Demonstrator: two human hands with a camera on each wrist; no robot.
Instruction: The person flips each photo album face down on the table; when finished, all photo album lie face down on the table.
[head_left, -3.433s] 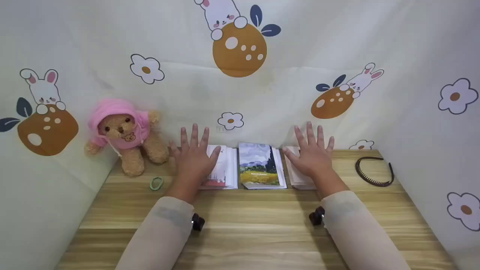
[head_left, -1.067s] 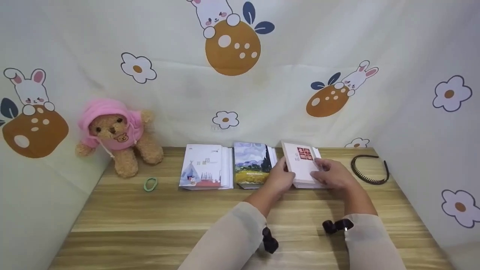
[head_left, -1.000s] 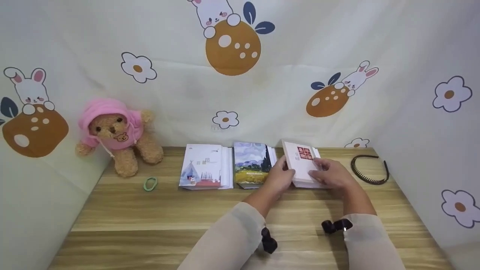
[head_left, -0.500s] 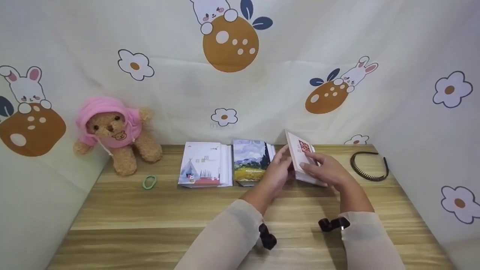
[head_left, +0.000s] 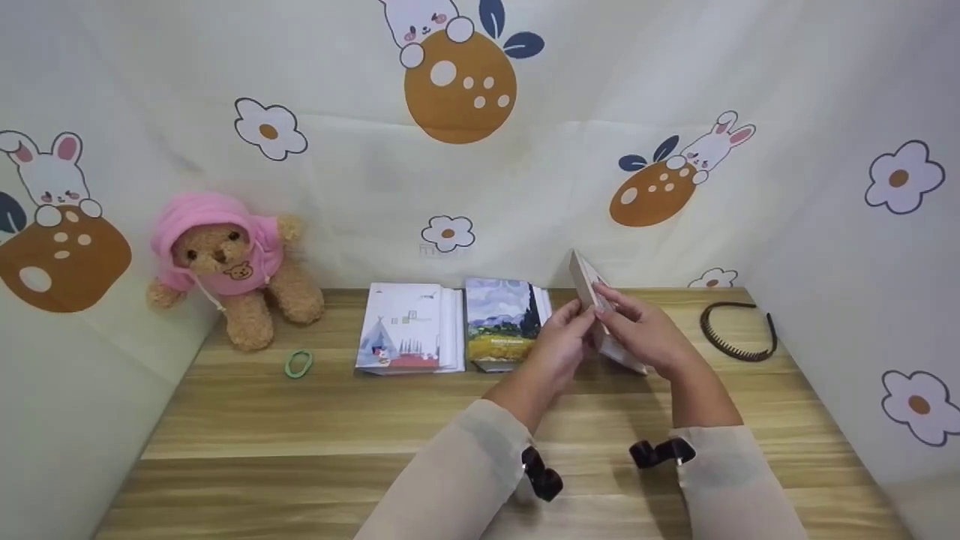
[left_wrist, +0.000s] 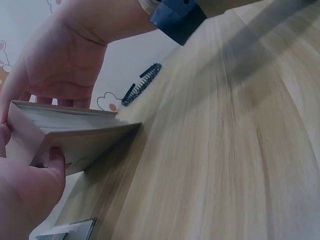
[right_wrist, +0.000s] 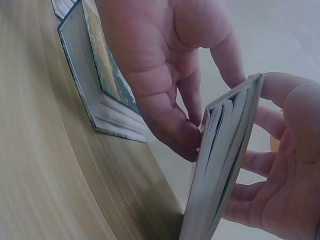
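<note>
A pale pink photo album [head_left: 585, 279] stands tilted up on edge at the right end of the album row, its far end near the tabletop. My left hand [head_left: 556, 346] pinches the spine side, with the thumb pressed on one cover in the left wrist view. From the right, my right hand [head_left: 651, 334] grips the same album; its fingers lie along the opposite cover [right_wrist: 250, 125]. White page edges [left_wrist: 75, 117] show between the covers. Beside my left hand lies a photo album with a painted landscape cover [head_left: 499, 319], and left of that a white one with a tent picture [head_left: 401, 322].
A teddy bear in a pink hoodie [head_left: 225, 262] sits at the back left. In front of it lies a green hair tie [head_left: 298, 364]. A dark toothed headband [head_left: 739, 334] lies at the right. Printed cloth [head_left: 337, 187] hangs behind the wooden table [head_left: 300, 450].
Both hands, first spread flat above the albums, have moved onto the pink album. They have tipped it from lying flat to standing on edge, turning its front cover rightward.
</note>
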